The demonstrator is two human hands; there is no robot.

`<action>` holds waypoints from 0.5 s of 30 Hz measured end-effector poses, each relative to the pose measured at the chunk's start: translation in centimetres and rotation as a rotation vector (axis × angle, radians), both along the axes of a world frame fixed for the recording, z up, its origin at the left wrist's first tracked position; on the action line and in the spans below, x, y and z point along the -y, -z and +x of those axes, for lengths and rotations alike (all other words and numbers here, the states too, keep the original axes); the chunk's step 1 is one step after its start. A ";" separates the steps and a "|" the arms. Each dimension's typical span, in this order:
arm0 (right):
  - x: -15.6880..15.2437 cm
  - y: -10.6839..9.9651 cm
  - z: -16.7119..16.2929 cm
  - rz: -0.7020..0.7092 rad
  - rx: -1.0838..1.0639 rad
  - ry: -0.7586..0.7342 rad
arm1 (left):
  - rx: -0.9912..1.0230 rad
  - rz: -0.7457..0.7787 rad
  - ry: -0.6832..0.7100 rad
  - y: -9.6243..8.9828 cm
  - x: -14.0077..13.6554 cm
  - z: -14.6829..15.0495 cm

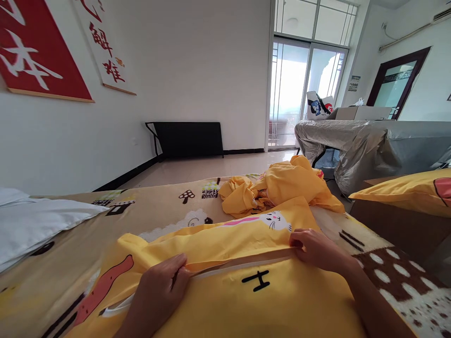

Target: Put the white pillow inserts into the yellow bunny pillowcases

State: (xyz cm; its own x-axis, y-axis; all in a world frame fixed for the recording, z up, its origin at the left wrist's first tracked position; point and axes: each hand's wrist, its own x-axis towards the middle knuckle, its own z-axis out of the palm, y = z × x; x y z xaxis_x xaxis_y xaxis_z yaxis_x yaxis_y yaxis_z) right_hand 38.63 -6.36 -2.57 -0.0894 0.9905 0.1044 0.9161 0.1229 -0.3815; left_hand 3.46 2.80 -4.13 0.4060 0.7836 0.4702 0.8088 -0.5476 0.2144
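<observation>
A yellow pillowcase [211, 246] with a white rabbit print lies across the bed in front of me. Along its near side runs a long slit, with a pale strip showing inside. My left hand [160, 291] is closed on the slit's edge at the left, thumb on top. Toward the right end, my right hand [315, 249] pinches the edge just under the rabbit's face. Nearer to me spreads a smooth yellow panel [282, 300] with a black H-like mark. The fingertips of both hands are partly hidden by the cloth.
Crumpled yellow cloth [285, 183] lies beyond the pillowcase on the patterned bed cover [158, 202]. A white pillow [42, 220] is at left. Another yellow pillow [416, 190] rests on a box at right, near a table with a silver cover [355, 136].
</observation>
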 end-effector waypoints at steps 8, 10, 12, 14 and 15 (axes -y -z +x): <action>-1.3 1.1 -2.0 0.154 -0.164 -0.163 | -0.040 -0.184 -0.033 -1.5 0.5 0.2; -1.5 1.3 -1.7 0.156 -0.205 -0.164 | -0.064 -0.260 -0.023 -2.3 0.6 -0.6; -1.7 1.5 -1.3 0.161 -0.237 -0.159 | -0.094 -0.346 -0.007 -2.9 0.4 -2.1; -1.9 1.7 -1.0 0.165 -0.264 -0.151 | -0.105 -0.388 0.015 -3.2 -0.1 -4.1; -2.0 1.8 -1.0 0.166 -0.273 -0.145 | -0.094 -0.384 0.028 -3.3 -0.4 -5.2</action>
